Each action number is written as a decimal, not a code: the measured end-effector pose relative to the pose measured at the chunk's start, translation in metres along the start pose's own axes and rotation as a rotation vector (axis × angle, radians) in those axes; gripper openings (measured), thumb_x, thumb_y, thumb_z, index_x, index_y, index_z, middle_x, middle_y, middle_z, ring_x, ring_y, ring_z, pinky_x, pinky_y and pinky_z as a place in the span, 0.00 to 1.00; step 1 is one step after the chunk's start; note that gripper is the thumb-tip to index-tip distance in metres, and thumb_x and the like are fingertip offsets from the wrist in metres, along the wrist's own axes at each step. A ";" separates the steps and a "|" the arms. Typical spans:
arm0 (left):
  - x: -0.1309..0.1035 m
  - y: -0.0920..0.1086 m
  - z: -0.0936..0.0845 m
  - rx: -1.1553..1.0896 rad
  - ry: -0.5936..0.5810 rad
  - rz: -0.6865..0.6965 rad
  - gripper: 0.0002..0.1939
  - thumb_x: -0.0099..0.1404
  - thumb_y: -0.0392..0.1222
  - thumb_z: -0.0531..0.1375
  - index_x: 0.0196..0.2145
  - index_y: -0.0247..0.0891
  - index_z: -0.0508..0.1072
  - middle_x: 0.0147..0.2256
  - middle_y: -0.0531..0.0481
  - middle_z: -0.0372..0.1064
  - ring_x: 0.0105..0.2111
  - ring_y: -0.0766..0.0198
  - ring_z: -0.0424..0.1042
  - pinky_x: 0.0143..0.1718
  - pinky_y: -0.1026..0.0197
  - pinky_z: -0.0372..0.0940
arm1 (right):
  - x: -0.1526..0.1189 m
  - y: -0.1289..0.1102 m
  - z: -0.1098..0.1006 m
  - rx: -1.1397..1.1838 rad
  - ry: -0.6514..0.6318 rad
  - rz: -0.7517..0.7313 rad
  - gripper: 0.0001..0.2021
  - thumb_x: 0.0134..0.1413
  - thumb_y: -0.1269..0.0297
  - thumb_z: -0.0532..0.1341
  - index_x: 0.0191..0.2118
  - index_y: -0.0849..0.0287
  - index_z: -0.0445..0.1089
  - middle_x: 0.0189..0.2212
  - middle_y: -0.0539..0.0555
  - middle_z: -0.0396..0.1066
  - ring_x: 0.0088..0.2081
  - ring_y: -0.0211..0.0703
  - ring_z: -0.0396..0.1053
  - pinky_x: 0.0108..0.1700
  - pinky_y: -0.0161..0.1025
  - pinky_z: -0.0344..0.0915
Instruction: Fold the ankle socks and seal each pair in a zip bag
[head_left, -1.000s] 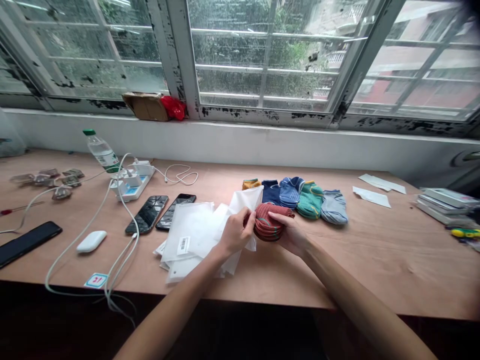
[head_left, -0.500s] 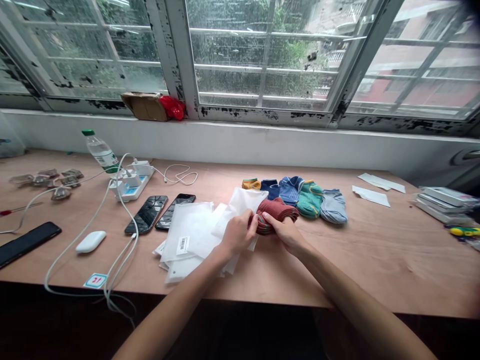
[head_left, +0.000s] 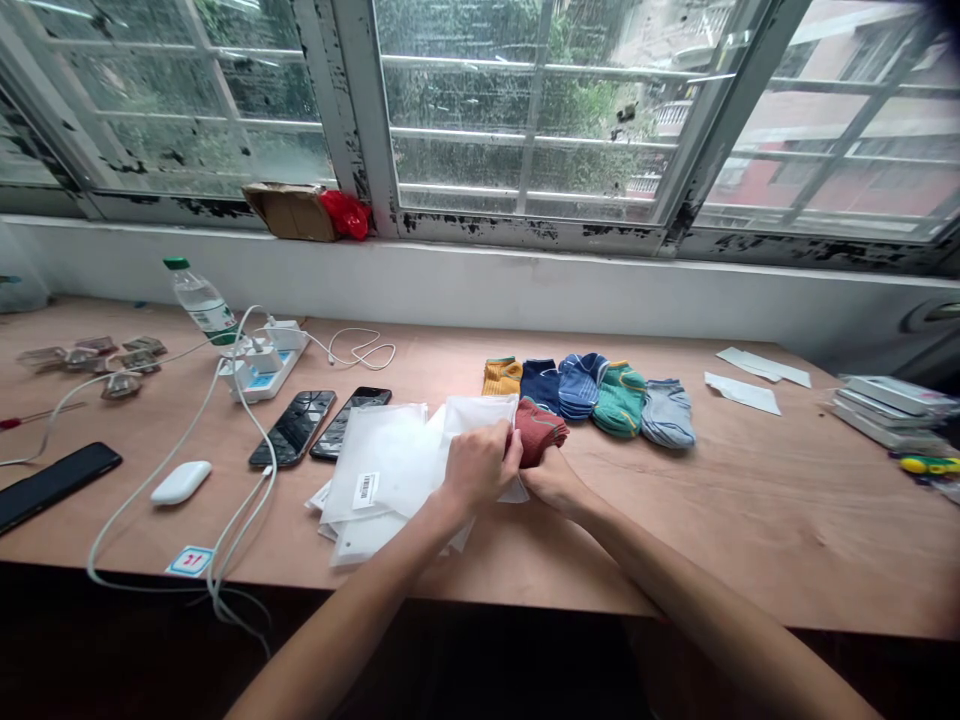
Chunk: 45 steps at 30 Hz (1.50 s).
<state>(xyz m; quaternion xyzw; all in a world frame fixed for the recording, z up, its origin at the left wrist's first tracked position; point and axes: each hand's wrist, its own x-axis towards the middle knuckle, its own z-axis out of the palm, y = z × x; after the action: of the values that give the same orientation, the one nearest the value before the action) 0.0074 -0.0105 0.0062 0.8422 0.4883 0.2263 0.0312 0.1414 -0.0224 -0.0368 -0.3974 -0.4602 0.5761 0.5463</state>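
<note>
Closed on the edge of a frosted plastic bag [head_left: 480, 412] is my left hand [head_left: 478, 465]. My right hand [head_left: 556, 480], fingers closed, grips the lower side of a folded bundle of red-brown socks [head_left: 543, 432]. The bundle's left end meets the bag's mouth, and my left fingers partly hide how far it sits inside. Below the left hand lie more frosted bags [head_left: 397, 470], one with a barcode label [head_left: 366, 490]. Behind the bundle stands a row of folded socks: yellow [head_left: 502, 377], navy [head_left: 540, 386], blue [head_left: 580, 386], green [head_left: 619, 402] and grey-blue [head_left: 667, 414].
Left of the bags lie two phones [head_left: 292, 430], a white earphone case [head_left: 181, 483], and a power strip [head_left: 274, 370] with trailing white cables. A bottle [head_left: 204, 303] leans behind. White paper pieces [head_left: 742, 393] and stacked boxes [head_left: 892, 405] are at right.
The red-brown socks have shifted left and turned toward the bag's mouth. My right hand has moved left and lower, and the bag now lies lower around my left hand.
</note>
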 end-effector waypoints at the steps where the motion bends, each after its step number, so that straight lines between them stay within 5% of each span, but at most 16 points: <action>1: 0.001 -0.001 -0.001 0.013 -0.011 -0.013 0.15 0.70 0.45 0.47 0.33 0.38 0.70 0.30 0.45 0.74 0.29 0.59 0.73 0.29 0.62 0.58 | -0.001 0.000 0.000 -0.045 -0.018 -0.023 0.24 0.35 0.77 0.68 0.44 0.57 0.72 0.40 0.51 0.75 0.41 0.45 0.71 0.45 0.40 0.69; 6: 0.005 -0.006 -0.004 0.021 -0.053 -0.026 0.14 0.68 0.44 0.49 0.31 0.38 0.71 0.28 0.45 0.73 0.28 0.58 0.72 0.29 0.61 0.57 | -0.005 -0.008 0.002 0.119 -0.080 0.150 0.23 0.36 0.76 0.68 0.44 0.56 0.71 0.38 0.50 0.76 0.37 0.43 0.73 0.41 0.39 0.70; 10: 0.006 -0.006 -0.006 -0.015 -0.078 -0.013 0.15 0.68 0.44 0.48 0.31 0.38 0.72 0.29 0.45 0.73 0.28 0.59 0.72 0.28 0.62 0.58 | -0.002 -0.011 -0.002 0.476 -0.086 0.360 0.11 0.50 0.62 0.63 0.40 0.59 0.72 0.34 0.53 0.77 0.35 0.43 0.75 0.41 0.40 0.71; 16: 0.012 -0.003 -0.014 -0.030 -0.142 -0.048 0.14 0.63 0.46 0.54 0.26 0.37 0.72 0.26 0.43 0.72 0.28 0.55 0.72 0.28 0.60 0.59 | 0.002 -0.008 -0.003 0.466 0.031 0.253 0.13 0.49 0.66 0.66 0.43 0.57 0.71 0.38 0.53 0.78 0.38 0.43 0.75 0.39 0.38 0.72; 19: 0.020 -0.001 -0.015 0.058 -0.117 -0.135 0.14 0.62 0.48 0.54 0.33 0.35 0.73 0.30 0.39 0.73 0.31 0.51 0.74 0.30 0.58 0.62 | 0.002 -0.006 -0.002 0.374 0.003 0.167 0.17 0.46 0.65 0.69 0.44 0.56 0.71 0.37 0.52 0.77 0.35 0.44 0.75 0.35 0.40 0.72; 23: 0.028 0.002 -0.013 0.172 -0.177 -0.082 0.15 0.65 0.42 0.49 0.40 0.33 0.72 0.34 0.36 0.74 0.35 0.49 0.75 0.34 0.56 0.64 | 0.001 -0.005 -0.003 0.331 -0.021 0.138 0.20 0.42 0.64 0.71 0.43 0.56 0.71 0.34 0.52 0.77 0.32 0.45 0.75 0.32 0.40 0.72; 32: 0.026 0.007 -0.011 0.169 -0.112 -0.035 0.16 0.69 0.42 0.45 0.41 0.34 0.69 0.33 0.39 0.75 0.33 0.51 0.75 0.34 0.57 0.63 | -0.004 -0.007 0.000 0.244 -0.062 0.197 0.20 0.40 0.70 0.70 0.43 0.55 0.70 0.36 0.50 0.76 0.34 0.41 0.73 0.37 0.39 0.71; 39: 0.023 0.004 -0.008 0.137 -0.073 -0.062 0.16 0.71 0.43 0.44 0.40 0.36 0.69 0.33 0.41 0.75 0.32 0.55 0.75 0.34 0.59 0.62 | -0.008 -0.011 0.003 0.148 -0.064 0.083 0.22 0.36 0.78 0.68 0.42 0.56 0.72 0.37 0.49 0.76 0.37 0.41 0.72 0.41 0.38 0.68; 45: 0.017 0.005 -0.007 0.106 -0.042 -0.022 0.15 0.71 0.43 0.45 0.37 0.37 0.68 0.32 0.43 0.74 0.30 0.54 0.74 0.30 0.59 0.60 | -0.004 -0.022 -0.001 0.544 0.016 0.354 0.09 0.49 0.57 0.66 0.35 0.55 0.72 0.26 0.48 0.75 0.26 0.39 0.71 0.28 0.35 0.66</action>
<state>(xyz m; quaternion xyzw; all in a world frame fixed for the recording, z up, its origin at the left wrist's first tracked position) 0.0159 0.0003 0.0199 0.8418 0.5081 0.1821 -0.0004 0.1482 -0.0264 -0.0154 -0.3153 -0.2088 0.7608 0.5274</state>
